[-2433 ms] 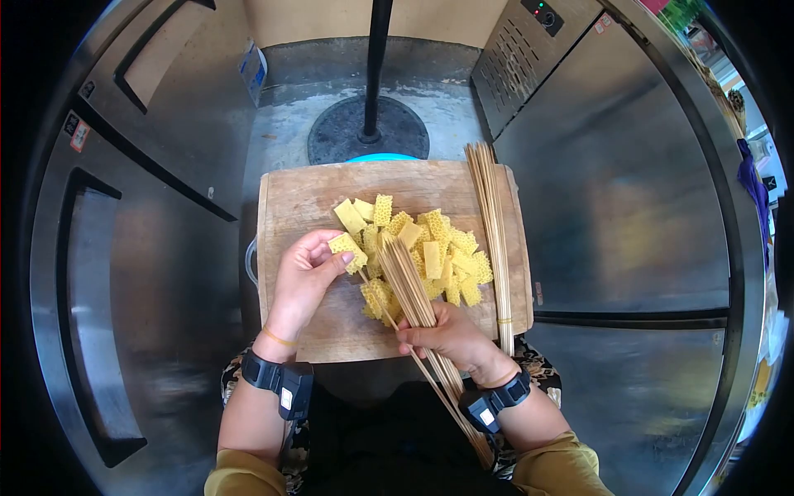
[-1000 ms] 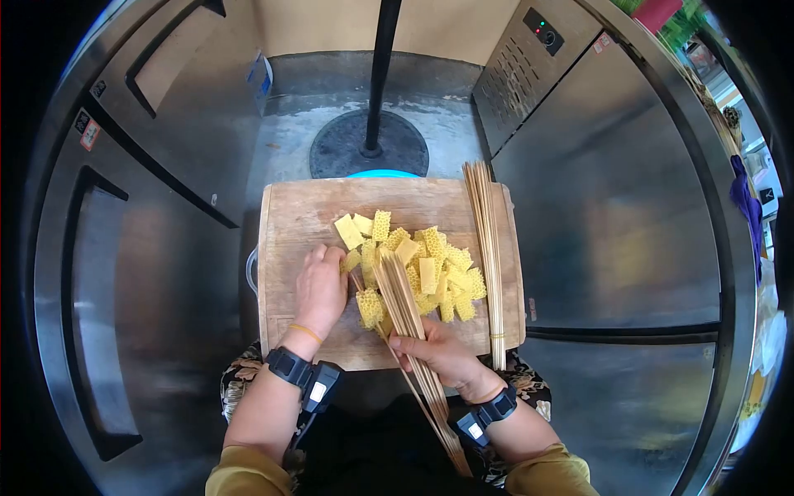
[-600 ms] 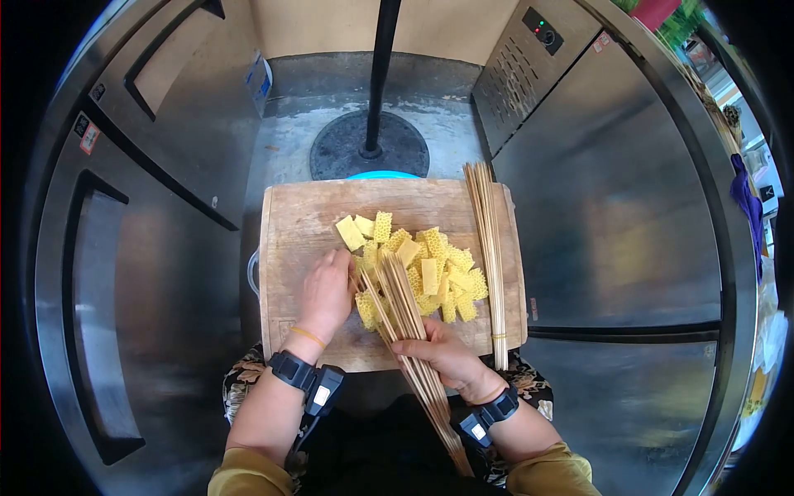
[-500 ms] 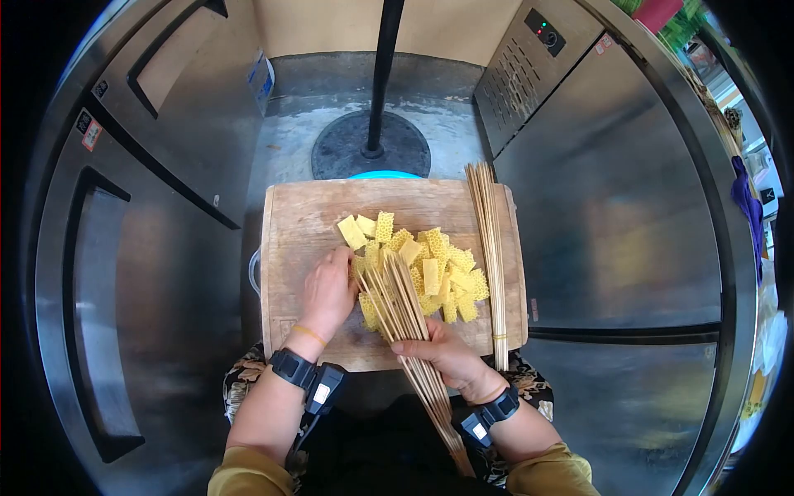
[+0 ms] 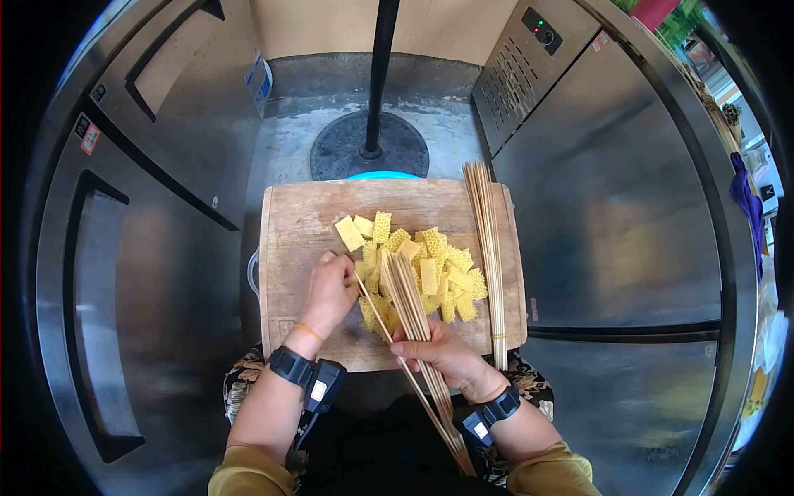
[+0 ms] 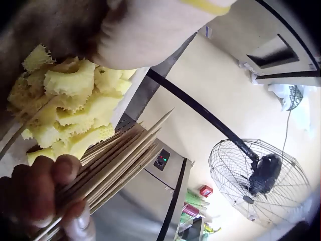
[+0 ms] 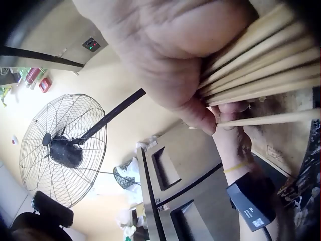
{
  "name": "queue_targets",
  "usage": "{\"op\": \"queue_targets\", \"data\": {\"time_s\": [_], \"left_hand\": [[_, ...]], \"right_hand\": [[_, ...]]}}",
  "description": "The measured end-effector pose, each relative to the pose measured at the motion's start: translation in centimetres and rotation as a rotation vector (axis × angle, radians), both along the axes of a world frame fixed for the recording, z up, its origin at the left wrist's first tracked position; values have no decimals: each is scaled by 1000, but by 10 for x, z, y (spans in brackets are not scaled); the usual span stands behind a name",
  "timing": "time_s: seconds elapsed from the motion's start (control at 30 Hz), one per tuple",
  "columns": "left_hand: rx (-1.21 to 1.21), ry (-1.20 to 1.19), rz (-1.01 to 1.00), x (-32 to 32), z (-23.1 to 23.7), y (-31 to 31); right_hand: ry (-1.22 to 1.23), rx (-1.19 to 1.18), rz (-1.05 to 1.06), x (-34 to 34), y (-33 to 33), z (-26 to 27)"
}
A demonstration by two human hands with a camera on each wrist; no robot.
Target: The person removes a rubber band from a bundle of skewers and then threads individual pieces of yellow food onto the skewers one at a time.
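Pieces of yellow honeycomb tripe [image 5: 451,273] lie heaped on a wooden cutting board [image 5: 298,215]. My right hand [image 5: 442,351] grips a bundle of bamboo skewers [image 5: 405,289], points toward the heap. One single skewer [image 5: 376,310] stands apart from the bundle, held under the right thumb [image 7: 203,118], its tip at my left fingertips. At the heap's left edge my left hand [image 5: 328,289], back upward, pinches a small tripe piece [image 5: 352,279] by that tip; its fingers are mostly hidden. In the left wrist view, tripe [image 6: 70,83] shows below the left hand [image 6: 145,35].
A second skewer bundle [image 5: 490,256], tied by a band, lies along the board's right side. Steel cabinets [image 5: 612,207] flank both sides. Behind the board stands a fan's round base [image 5: 339,145] with its black pole [image 5: 380,74]; its caged head [image 7: 62,145] appears in the right wrist view.
My left hand has turned over and lowered its tripe piece to the board. The right fingers have fanned the bundle, then separated a single skewer leftward toward the left fingertips.
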State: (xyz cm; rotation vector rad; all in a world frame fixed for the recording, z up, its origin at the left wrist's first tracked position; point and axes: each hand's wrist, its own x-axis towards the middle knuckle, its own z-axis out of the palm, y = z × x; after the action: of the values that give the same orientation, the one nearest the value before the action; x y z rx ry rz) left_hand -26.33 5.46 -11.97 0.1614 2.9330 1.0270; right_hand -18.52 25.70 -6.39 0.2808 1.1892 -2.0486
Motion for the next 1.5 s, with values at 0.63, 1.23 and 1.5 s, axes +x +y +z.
{"op": "queue_targets", "data": {"time_s": [0.63, 1.23, 1.5], "left_hand": [[1329, -497, 107, -3, 36, -9], [1313, -498, 56, 12, 48, -2], [1171, -322, 46, 16, 42, 2]], "right_hand": [[48, 114, -29, -5, -1, 1], [56, 146, -32, -9, -3, -1], [97, 176, -26, -9, -6, 2]]}}
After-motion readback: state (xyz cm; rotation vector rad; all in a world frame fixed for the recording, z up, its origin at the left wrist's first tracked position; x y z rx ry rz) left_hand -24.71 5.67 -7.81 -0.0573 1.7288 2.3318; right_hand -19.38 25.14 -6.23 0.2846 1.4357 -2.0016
